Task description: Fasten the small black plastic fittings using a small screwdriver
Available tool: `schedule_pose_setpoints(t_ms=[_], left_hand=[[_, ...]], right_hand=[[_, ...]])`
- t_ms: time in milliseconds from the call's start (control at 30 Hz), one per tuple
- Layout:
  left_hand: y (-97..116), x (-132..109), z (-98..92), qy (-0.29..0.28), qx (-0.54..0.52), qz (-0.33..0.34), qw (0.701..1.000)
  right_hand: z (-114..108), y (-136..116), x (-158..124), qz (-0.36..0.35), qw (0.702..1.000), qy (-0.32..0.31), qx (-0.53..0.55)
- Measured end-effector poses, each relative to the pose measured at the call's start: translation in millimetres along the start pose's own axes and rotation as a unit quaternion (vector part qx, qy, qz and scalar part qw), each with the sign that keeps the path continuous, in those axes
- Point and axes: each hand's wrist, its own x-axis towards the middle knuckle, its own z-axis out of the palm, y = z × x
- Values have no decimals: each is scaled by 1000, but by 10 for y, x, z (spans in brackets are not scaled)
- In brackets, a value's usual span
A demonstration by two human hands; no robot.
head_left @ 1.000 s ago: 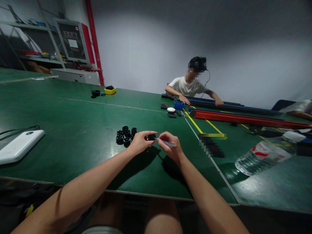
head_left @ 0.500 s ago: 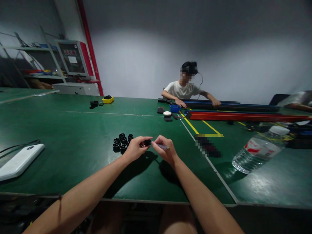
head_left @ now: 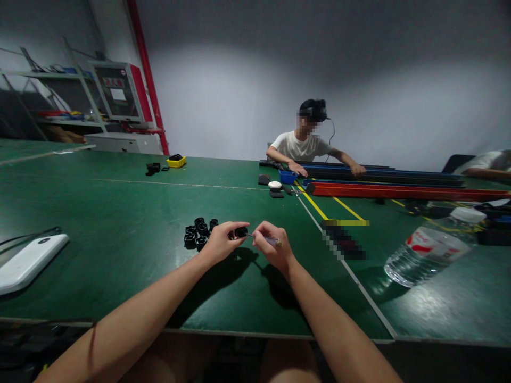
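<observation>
My left hand (head_left: 224,240) is closed on a small black plastic part (head_left: 240,232), pinched between thumb and fingers above the table. In my right hand (head_left: 273,243) is a pen-shaped hand tool (head_left: 273,241) with a greyish handle and a thin metal shaft. Its shaft points left and meets the black part, though whether the tip is inside it I cannot tell. Just left of my left hand, several similar black plastic parts (head_left: 195,233) stand in a cluster on the green table (head_left: 131,255).
A clear water bottle (head_left: 433,249) stands on the right and a white device with a cable (head_left: 34,261) lies on the left. Across the table a person (head_left: 299,146) handles long dark rails beside a red rail (head_left: 391,190). Small yellow (head_left: 176,161) and blue (head_left: 286,177) bins sit farther back.
My right hand has shifted slightly right, away from my left hand, and more of the tool's metal shaft shows. Both hands keep their hold. The view has turned slightly.
</observation>
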Motion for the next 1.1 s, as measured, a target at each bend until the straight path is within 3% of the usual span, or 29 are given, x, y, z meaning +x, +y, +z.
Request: schedule_pose_setpoints(t_ms=[1100], left_hand=[[44,-36,39,-15,-4,18,1000]], right_hand=[[-13,28,-31,3,999,-26,-23]])
